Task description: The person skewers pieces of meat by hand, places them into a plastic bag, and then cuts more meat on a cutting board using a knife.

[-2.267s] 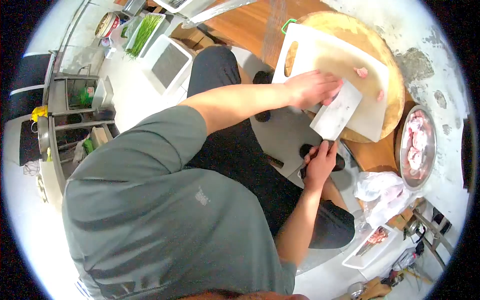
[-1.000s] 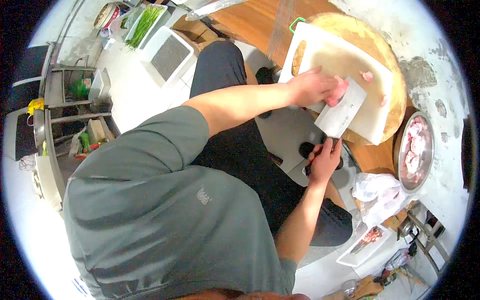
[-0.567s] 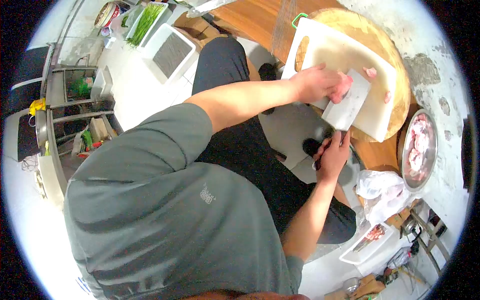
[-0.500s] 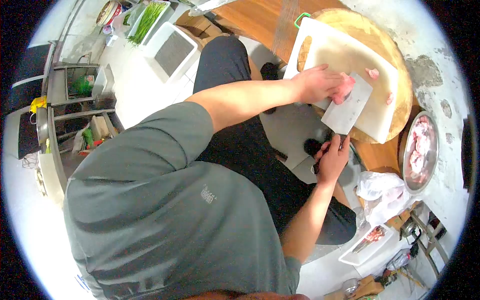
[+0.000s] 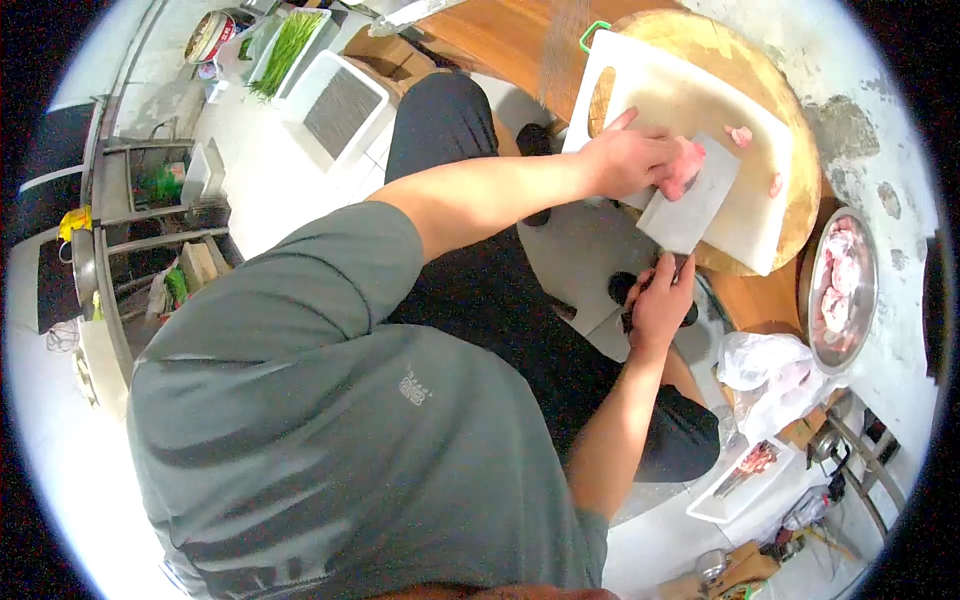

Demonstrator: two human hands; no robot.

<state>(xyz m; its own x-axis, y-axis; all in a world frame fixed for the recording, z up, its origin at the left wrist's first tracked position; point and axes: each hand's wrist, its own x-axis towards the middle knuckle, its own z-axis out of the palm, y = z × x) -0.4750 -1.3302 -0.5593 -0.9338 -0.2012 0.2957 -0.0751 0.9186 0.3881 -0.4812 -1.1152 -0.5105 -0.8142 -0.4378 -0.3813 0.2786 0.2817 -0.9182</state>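
Note:
My right hand (image 5: 660, 300) is closed around the dark handle of a cleaver (image 5: 690, 205), its broad blade lying over the near edge of a white cutting board (image 5: 740, 225). With its fingers, my left hand (image 5: 632, 160) grips a piece of raw pink meat (image 5: 682, 170) against the blade; the thumb sticks out to the side. The exact contact between meat and blade is partly hidden by the fingers. Two small meat scraps, one of them a pale pink scrap (image 5: 739, 136), rest farther along the board. Beneath the board is a round wooden chopping block (image 5: 805, 165).
A metal bowl (image 5: 868, 300) of raw meat pieces stands beside the block on a wooden bench (image 5: 750, 300). White plastic bags (image 5: 765, 365) hang by the bench. On the floor are a white tray (image 5: 710, 508) with skewers and a bin (image 5: 350, 95) of thin sticks.
Both hands, the cleaver and the meat have shifted slightly in view, along with the whole scene. My left thumb is spread farther from the fingers. The grips stay the same.

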